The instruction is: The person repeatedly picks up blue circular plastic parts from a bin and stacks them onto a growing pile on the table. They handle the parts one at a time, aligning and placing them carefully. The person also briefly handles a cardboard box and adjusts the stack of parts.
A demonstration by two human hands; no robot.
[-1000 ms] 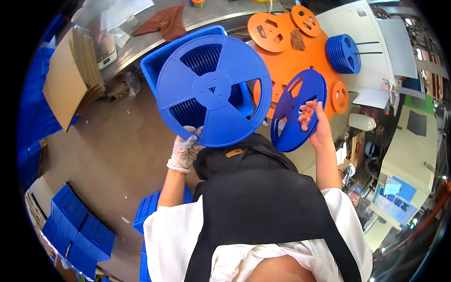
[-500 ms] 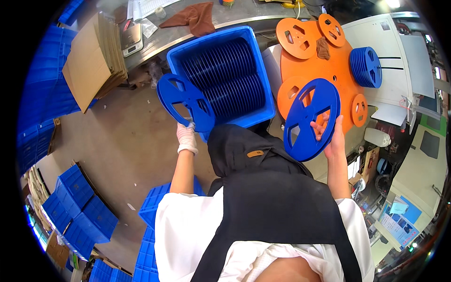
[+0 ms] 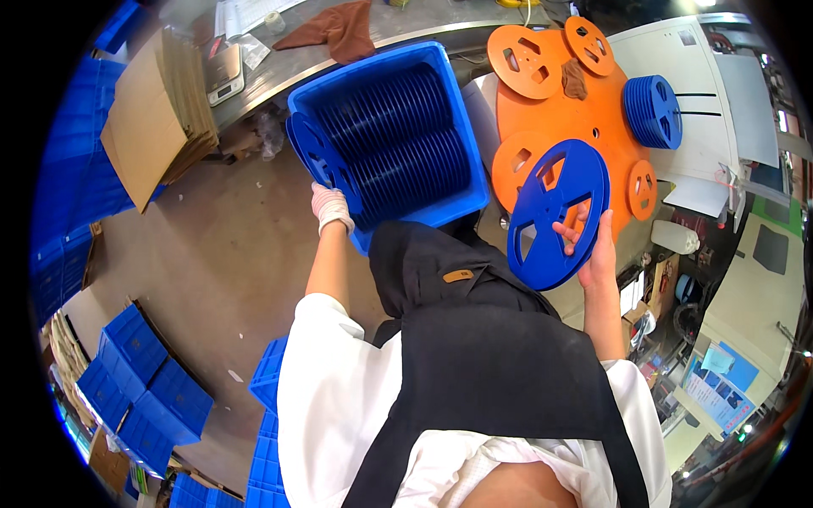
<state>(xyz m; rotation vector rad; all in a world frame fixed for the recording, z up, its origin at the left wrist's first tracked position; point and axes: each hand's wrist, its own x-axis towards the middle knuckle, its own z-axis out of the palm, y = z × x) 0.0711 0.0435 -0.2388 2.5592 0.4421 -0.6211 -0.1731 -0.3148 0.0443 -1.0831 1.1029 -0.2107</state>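
Observation:
My gloved left hand (image 3: 329, 207) grips the edge of a blue plastic reel (image 3: 315, 151), which stands tilted at the left side of a blue bin (image 3: 472, 161). Two rows of dark blue reels (image 3: 398, 127) stand on edge inside that bin. My bare right hand (image 3: 595, 245) holds a second blue reel (image 3: 542, 227) by its right rim, with fingers reaching through an opening. This reel is in front of a round orange table (image 3: 542, 118). Orange discs with cutouts (image 3: 523, 61) sit around the table's edge.
A stack of blue reels (image 3: 656, 112) hangs on rods by a white cabinet (image 3: 694, 76). Behind the bin runs a metal bench (image 3: 309, 63) with a brown cloth (image 3: 339, 32) and a scale (image 3: 224, 74). Cardboard sheets (image 3: 148, 118) and stacked blue crates (image 3: 152, 381) stand left.
My left hand has moved up with its reel, from outside the bin's near left corner to the bin's left side. The right hand still holds its reel, nearly unmoved.

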